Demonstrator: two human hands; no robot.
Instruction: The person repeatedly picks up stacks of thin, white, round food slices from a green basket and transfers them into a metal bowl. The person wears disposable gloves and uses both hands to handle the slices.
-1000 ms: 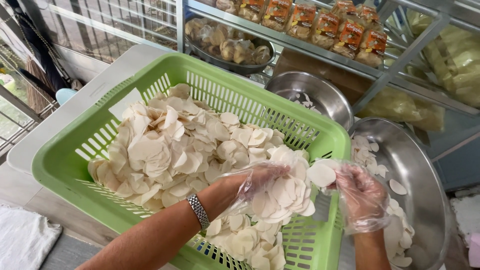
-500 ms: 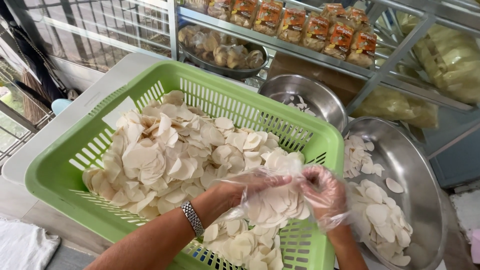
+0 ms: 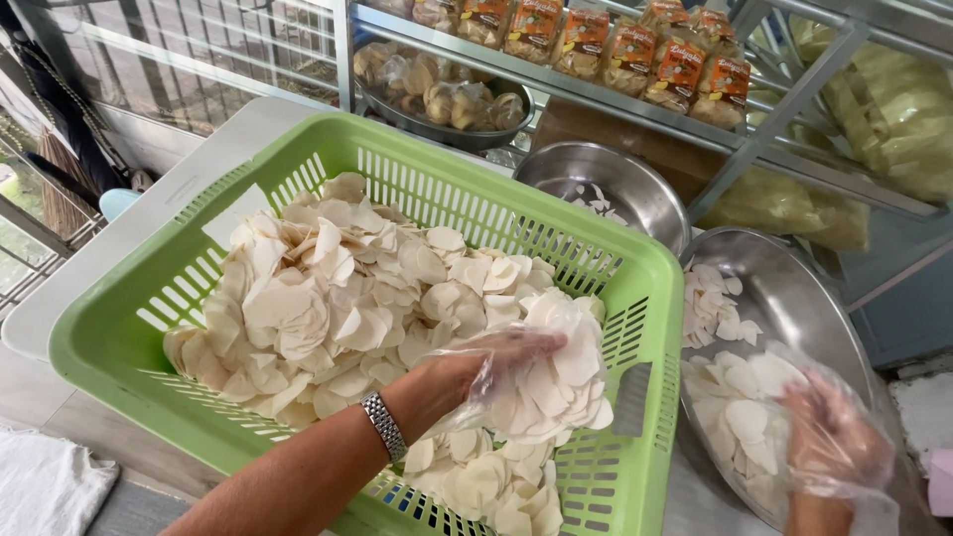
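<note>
Pale round chips (image 3: 328, 298) filled the green slotted basket (image 3: 129, 347), heaped highest toward its left and centre and thinning toward the near right corner. The left hand (image 3: 486, 372), covered by a thin clear plastic glove, lay inside the basket near its right wall, fingers loosely spread on top of a clump of chips (image 3: 556, 382); the grip was wide and flat, pressing or gathering rather than closed round anything. A metal link watch (image 3: 384, 425) sat on the left wrist.

The right hand (image 3: 829, 442), also in a clear glove and blurred, was outside the basket, over the large steel bowl (image 3: 794, 288) just beside the basket's right wall. Its fingers rested among the chips in the bowl (image 3: 740, 397); whether they gripped any could not be told because of the blur.

A smaller steel bowl (image 3: 635, 189) stood behind the basket's far right corner, with a few chip fragments in it. Behind both bowls ran a metal shelf rack (image 3: 615, 84). Orange-labelled packets (image 3: 615, 40) stood in a row on its upper level, a dark pan of bagged snacks (image 3: 437, 94) sat to their left, and clear bags of yellowish chips (image 3: 893, 99) were stacked at the right. A white cloth (image 3: 45, 491) lay at the lower left corner.
</note>
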